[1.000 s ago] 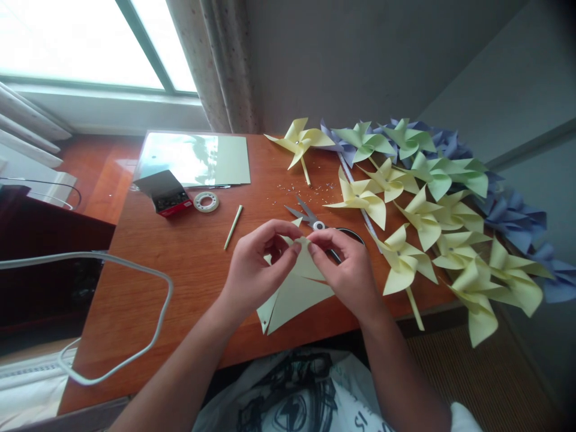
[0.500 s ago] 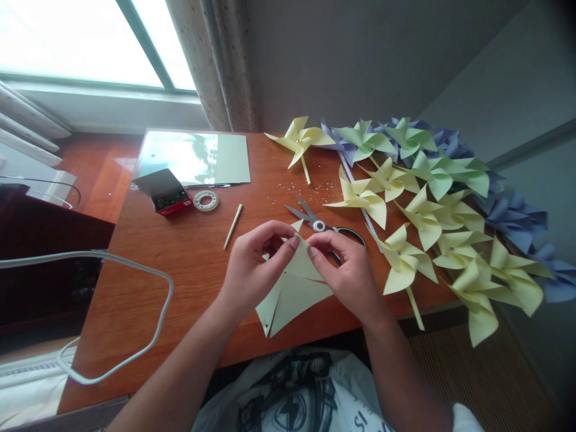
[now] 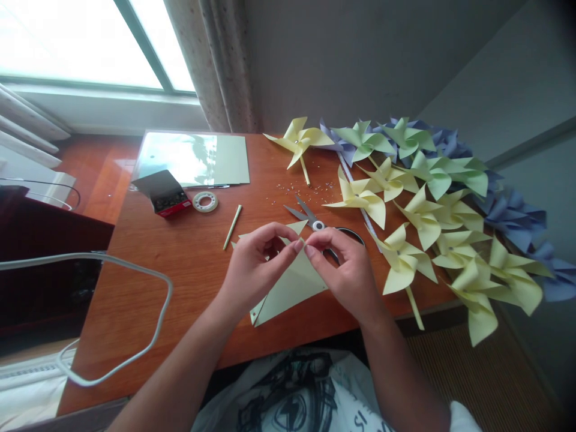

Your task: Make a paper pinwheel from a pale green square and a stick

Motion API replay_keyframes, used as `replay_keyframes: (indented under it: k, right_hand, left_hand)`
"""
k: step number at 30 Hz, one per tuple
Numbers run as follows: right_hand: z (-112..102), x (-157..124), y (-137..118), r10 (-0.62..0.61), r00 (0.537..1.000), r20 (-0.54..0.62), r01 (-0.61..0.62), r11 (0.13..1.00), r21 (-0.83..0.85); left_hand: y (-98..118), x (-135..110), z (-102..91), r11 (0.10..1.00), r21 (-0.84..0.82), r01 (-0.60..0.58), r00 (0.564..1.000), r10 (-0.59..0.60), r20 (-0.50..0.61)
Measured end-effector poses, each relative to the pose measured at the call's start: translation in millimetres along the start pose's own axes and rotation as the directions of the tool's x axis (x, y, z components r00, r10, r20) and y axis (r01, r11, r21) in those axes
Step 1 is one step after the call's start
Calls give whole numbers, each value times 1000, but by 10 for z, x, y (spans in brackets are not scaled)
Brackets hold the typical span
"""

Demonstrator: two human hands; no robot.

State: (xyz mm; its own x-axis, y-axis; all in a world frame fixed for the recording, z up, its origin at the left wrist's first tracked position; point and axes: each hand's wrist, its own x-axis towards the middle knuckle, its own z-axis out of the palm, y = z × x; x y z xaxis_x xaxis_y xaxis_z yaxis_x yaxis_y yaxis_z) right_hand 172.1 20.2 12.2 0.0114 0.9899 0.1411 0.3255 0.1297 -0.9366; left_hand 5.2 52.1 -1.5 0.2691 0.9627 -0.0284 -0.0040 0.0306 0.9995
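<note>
From the left I see a red box with its flap up, a roll of white tape beside it, then a slim rolled paper stick. The left hand comes next, thumb and forefinger pinching a small pale bit; whether that belongs to the sheet I can't tell. Below the hands, on the table, lies the pale yellow paper, smooth and matte, slit toward its middle, its points sharp, a tiny hole near the lower-left one. Open scissors lie just beyond. The right hand pinches the same bit from its side. Finished yellow pinwheels crowd the far right.
</note>
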Motion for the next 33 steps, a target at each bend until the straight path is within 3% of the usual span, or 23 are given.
replay_keyframes:
  k: [6,14,18,20,24,29,33]
  right_hand:
    - [-17,-13,10,29,1000,12,-29,999,15]
    - [-15,-17,-5,36,999,30,-38,997,61]
    - [10,-7,57,120,992,-22,-114,976,186]
    - [20,3,111,222,972,-77,-184,922,340]
    - [-6,35,195,426,897,-117,-263,727,634]
    - [-80,69,229,518,851,-88,-290,603,743]
    - [-107,66,273,510,856,-78,-283,591,756]
  left_hand:
    - [47,7,12,996,-61,70,998,-69,9]
    - [-9,2,1,997,-52,62,996,-58,72]
    - [39,5,6,996,-59,64,997,-61,40]
    - [73,9,-1,996,-69,57,998,-59,-30]
    - [113,22,-47,993,-118,11,984,-32,-176]
    - [113,51,-145,980,-177,-87,947,26,-319]
    - [96,78,-187,972,-211,-100,931,17,-366]
